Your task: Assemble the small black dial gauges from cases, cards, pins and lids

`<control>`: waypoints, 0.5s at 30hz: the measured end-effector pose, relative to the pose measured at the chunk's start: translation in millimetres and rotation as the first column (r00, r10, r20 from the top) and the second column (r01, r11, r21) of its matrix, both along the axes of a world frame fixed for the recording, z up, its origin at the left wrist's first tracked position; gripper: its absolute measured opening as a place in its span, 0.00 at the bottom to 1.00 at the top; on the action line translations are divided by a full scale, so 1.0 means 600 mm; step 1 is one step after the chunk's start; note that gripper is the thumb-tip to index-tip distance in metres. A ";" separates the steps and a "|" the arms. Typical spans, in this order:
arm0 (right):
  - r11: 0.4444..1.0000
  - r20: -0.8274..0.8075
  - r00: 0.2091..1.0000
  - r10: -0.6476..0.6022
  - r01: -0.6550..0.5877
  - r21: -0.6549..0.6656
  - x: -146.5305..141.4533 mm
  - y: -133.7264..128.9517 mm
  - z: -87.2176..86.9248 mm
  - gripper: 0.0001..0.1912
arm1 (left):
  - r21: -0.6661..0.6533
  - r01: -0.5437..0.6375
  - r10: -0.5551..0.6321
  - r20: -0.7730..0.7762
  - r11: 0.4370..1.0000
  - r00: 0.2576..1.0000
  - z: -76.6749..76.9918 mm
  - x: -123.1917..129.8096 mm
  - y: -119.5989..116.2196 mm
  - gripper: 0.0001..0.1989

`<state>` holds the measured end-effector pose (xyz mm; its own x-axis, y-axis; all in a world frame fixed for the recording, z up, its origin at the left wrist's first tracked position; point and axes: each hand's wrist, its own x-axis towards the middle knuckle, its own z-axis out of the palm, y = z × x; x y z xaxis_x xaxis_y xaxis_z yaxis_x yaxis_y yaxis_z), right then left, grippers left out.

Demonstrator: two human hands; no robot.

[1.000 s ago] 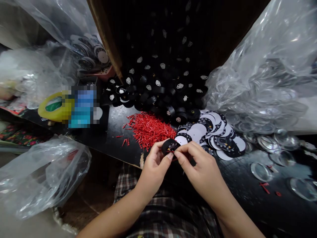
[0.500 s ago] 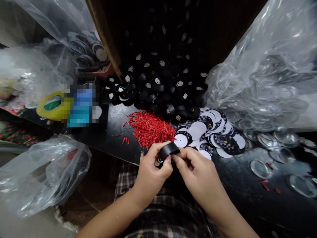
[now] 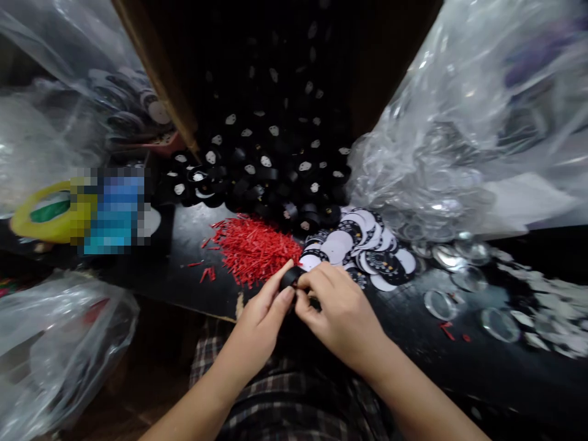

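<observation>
Between finger and thumb of my left hand (image 3: 265,307) is a round black case (image 3: 290,278), held near the table's front edge. My right hand (image 3: 337,309) meets it from the right, its fingers pinched together at the case's side; whatever lies between those fingertips is hidden. Just beyond the hands lies a heap of small red pieces (image 3: 252,248). To its right, white and black printed discs (image 3: 340,246) overlap in a pile. Many more black cases (image 3: 266,174), some with pale tabs, are heaped behind.
Clear round covers (image 3: 438,304) and small red bits (image 3: 446,331) lie at the right, below a large plastic bag (image 3: 427,165). Pale flat pieces (image 3: 558,306) spread at far right. A yellow tape roll (image 3: 27,211) is at left, above another plastic bag (image 3: 68,349).
The view has swung right, so the table items appear further left. My right hand has closed in on the black case, its fingers more curled, and the case is tilted differently.
</observation>
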<state>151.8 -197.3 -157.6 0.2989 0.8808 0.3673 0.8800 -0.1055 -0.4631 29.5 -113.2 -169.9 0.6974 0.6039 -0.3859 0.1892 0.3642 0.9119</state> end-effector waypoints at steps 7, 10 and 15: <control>0.980 -0.330 0.936 -0.126 0.067 -0.187 0.013 -0.011 0.021 0.05 | -0.037 0.001 0.000 0.033 0.999 0.999 -0.009 0.019 -0.016 0.23; 0.975 -0.319 0.939 -0.129 0.061 -0.213 0.074 -0.037 0.011 0.08 | 0.046 0.076 -0.077 0.016 0.996 0.997 -0.014 0.015 -0.008 0.23; 0.741 0.144 0.774 -0.616 0.632 -0.228 0.233 -0.087 -0.011 0.21 | -0.101 0.066 -0.057 0.089 0.993 0.994 -0.035 0.013 -0.011 0.24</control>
<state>291.6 -249.8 -164.0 0.8005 0.5665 0.1957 0.5990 -0.7445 -0.2950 37.1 -119.6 -190.6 0.7654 0.5184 -0.3814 0.1372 0.4476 0.8837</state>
